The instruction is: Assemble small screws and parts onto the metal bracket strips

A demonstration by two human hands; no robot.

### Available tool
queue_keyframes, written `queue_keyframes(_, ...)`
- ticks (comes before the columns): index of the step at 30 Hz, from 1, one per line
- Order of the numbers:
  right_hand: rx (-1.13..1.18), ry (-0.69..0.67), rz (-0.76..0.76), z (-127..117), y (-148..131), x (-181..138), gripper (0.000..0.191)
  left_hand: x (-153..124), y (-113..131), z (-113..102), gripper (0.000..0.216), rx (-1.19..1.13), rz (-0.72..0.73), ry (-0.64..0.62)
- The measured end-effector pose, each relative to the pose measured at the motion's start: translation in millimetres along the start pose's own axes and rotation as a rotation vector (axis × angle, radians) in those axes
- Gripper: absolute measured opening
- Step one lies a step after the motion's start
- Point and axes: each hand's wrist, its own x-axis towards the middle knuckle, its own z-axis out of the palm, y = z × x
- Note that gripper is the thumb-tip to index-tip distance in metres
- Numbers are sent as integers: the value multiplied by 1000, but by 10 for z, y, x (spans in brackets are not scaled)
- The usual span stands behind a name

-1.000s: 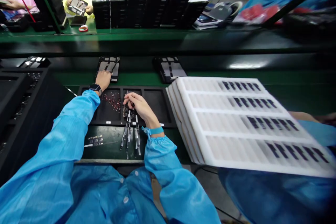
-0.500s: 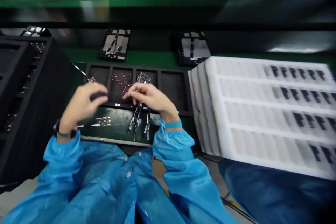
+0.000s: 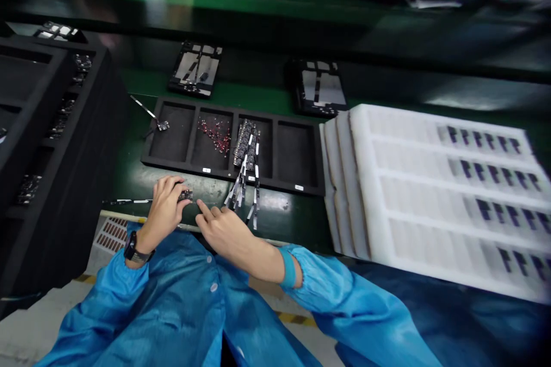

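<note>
My left hand (image 3: 166, 206) pinches a small dark circuit part (image 3: 186, 195) with a thin flat cable trailing left, low over the green mat near the bench edge. My right hand (image 3: 221, 229) lies just right of it, index finger stretched toward the part, other fingers loosely curled, holding nothing I can see. Behind both hands stands a black compartment tray (image 3: 297, 183); one compartment holds small red pieces (image 3: 216, 133), the one to its right a bundle of flex-cable parts (image 3: 246, 152) spilling over the tray's front rim.
A stack of white foam trays (image 3: 387, 183) with dark parts lies at the right. Black stacked trays (image 3: 47, 114) stand at the left. Two black fixtures (image 3: 196, 69) (image 3: 321, 89) sit on the belt behind. A lone flex part (image 3: 152, 114) lies by the tray's left corner.
Both hands have drawn back from the compartment tray toward the bench's near edge. My left hand, which reached the far fixture a second ago, now pinches the small part. The view has tilted down.
</note>
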Motion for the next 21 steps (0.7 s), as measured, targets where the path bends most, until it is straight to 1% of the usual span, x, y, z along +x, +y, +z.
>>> queue_keyframes(3,4,7,16,55,-40,14,28,35,2,-17,15,-49,-3,-29)
queue_keyframes(5,20,1,12,34,-25,14,29,48,-5,-19,16,-70,13,-40)
queue_keyframes(10,55,-81,5,-172,38,2,33,56,-42,-15,14,-98,43,-29)
queue_keyframes(13,72,-101,13,-249,48,-2,37,67,-62,-19,11,-98,63,-46)
queue_keyframes(17,99,-91,22,-252,55,-9,39,87,-95,-2,9,-100,65,-63)
queue_keyframes(21,158,-78,46,-243,137,-28,42,130,-145,-25,10,-187,71,-44)
